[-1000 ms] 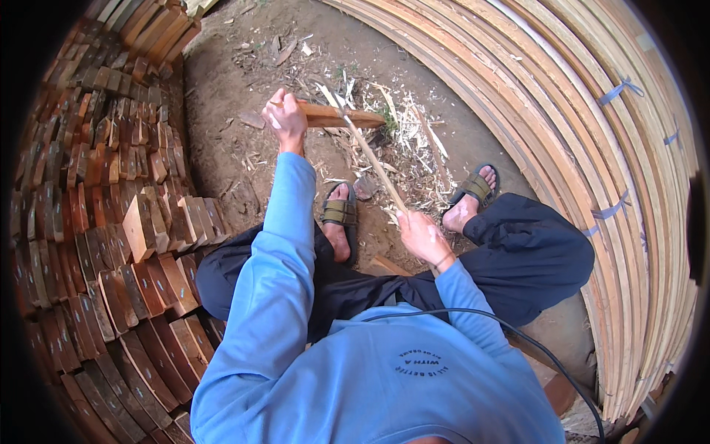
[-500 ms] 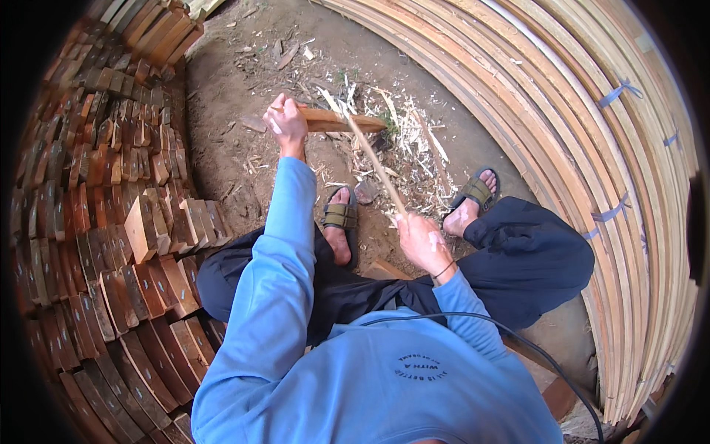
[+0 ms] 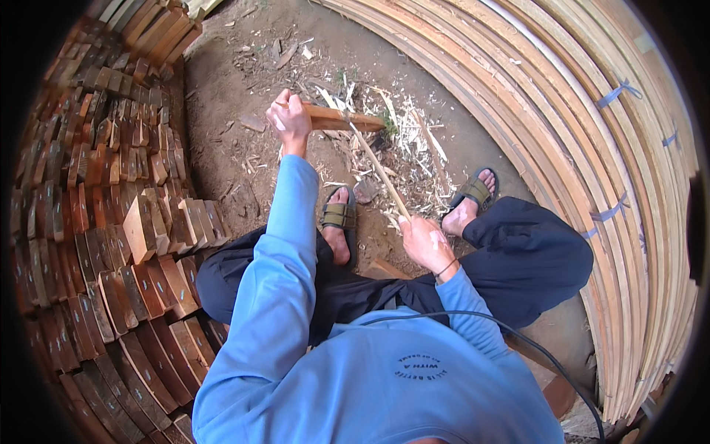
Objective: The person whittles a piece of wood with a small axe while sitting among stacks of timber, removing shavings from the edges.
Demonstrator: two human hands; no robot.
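Wedge of brown wood (image 3: 333, 118): roughly level, tapering to the right, tip at the chip litter, between the ground's left edge along the stacked blocks and its right edge along the long boards. Whether the tip rests on anything, I cannot tell.

Thin pale stick (image 3: 380, 172): slants up-left to cross the wedge; contact at the crossing unclear from my view.

Hands: I have the left hand (image 3: 289, 118) fisted round the wedge's thick end, the right hand (image 3: 427, 243) closed on the stick's near end.

Judgement: the two pieces are being worked against each other. Done well, I would brace the left wrist, hold the wedge's angle constant and draw the stick in long, even, light strokes, fingers well clear of the crossing.

Around: chips (image 3: 414, 148) on the ground (image 3: 222, 81); sandals (image 3: 339, 214) near them, so strokes should pass between the feet. Stacked blocks (image 3: 133, 222) left, long boards (image 3: 592, 148) right; both leave elbow room.
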